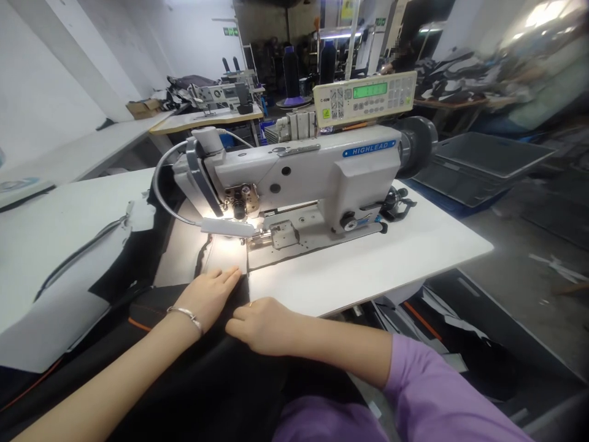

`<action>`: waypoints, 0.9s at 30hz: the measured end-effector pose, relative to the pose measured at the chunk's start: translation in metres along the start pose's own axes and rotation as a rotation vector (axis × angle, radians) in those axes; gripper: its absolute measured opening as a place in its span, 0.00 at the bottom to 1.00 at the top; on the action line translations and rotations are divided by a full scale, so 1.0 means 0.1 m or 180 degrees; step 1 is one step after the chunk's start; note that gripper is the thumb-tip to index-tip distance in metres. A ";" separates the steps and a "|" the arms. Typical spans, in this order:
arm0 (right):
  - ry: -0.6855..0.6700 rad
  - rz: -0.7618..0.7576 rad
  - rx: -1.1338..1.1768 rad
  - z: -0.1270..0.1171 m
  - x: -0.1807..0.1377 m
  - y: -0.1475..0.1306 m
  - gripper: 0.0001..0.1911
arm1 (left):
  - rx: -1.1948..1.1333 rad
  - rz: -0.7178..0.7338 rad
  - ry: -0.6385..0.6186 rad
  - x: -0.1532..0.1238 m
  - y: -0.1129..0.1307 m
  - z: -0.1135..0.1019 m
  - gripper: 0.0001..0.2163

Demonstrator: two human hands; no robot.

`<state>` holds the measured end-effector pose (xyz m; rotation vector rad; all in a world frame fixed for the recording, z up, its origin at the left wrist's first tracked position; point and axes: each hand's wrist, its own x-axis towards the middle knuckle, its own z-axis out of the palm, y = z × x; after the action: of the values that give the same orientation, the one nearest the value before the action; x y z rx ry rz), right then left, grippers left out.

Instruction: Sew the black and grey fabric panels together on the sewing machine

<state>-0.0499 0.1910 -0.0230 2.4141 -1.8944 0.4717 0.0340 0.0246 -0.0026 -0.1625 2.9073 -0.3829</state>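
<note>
A white sewing machine (317, 178) stands on the white table (391, 258), its lamp lighting the needle area (239, 212). Black fabric (184, 380) with an orange seam line lies across the table's front edge and my lap. My left hand (209, 296), with a thin bracelet on the wrist, lies flat on the fabric, fingers stretched toward the presser foot. My right hand (260, 325) rests beside it at the table edge, fingers curled and pressed onto the fabric, a small pin or needle showing near the knuckles.
A control panel (365, 97) with a green display sits on top of the machine. Thread cones (291, 73) stand behind. A second sewing machine (216, 97) is at the back left. Grey trays (483, 159) lie to the right. A person works at the far right.
</note>
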 end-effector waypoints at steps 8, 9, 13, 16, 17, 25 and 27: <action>-0.0453 -0.0133 -0.0011 -0.10 0.18 0.20 0.01 | -0.0039 -0.0111 0.0097 0.18 -0.07 0.00 0.24; -0.0495 -0.0173 0.0004 -0.12 0.20 0.23 0.01 | -0.0051 -0.0115 0.0149 0.20 -0.09 0.01 0.24; -0.0662 -0.0161 0.0008 -0.17 0.30 0.32 0.03 | -0.0087 -0.0121 0.0398 0.27 -0.15 0.07 0.22; -0.0682 -0.0100 0.0033 -0.17 0.35 0.37 0.05 | -0.0088 -0.0133 0.0470 0.32 -0.19 0.07 0.20; -0.0650 -0.0088 0.0025 -0.17 0.36 0.39 0.05 | -0.0090 -0.0132 0.0471 0.34 -0.20 0.07 0.19; -0.0372 -0.0072 -0.0128 -0.06 0.40 0.51 0.06 | -0.0101 -0.0150 0.0388 0.47 -0.31 0.05 0.16; -0.0269 -0.0087 -0.0167 -0.01 0.40 0.53 0.05 | -0.0087 -0.0162 0.0418 0.49 -0.31 0.04 0.15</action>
<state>-0.0924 0.1402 -0.0200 2.4602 -1.8776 0.3193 -0.0098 -0.0130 -0.0072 -0.2242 3.0437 -0.3756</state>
